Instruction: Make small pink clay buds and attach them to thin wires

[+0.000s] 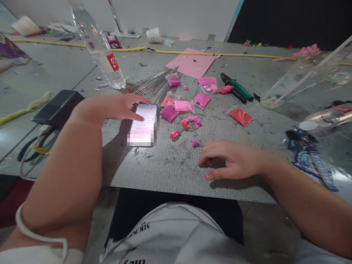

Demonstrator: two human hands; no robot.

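Note:
My left hand (123,105) reaches over the upper left of a smartphone (143,123) with a lit screen. Its thumb rests on the screen, and the other fingers stretch along the top edge. My right hand (229,159) hovers low over the table's front part, fingers loosely curled and thumb apart, with nothing visible in it. Just left of it lies a small purple clay lump (195,144). Between the hands are a curved piece of pink and red clay petals (191,122) and a smaller coral-pink clay flower (174,135).
Small bags of coloured clay, including a red one (241,116), lie past the petals. Behind are thin wires (154,86), green-handled pliers (238,90) and pink paper (194,63). A water bottle (99,51) stands left, near a black power adapter (58,107). Keys (301,137) lie right.

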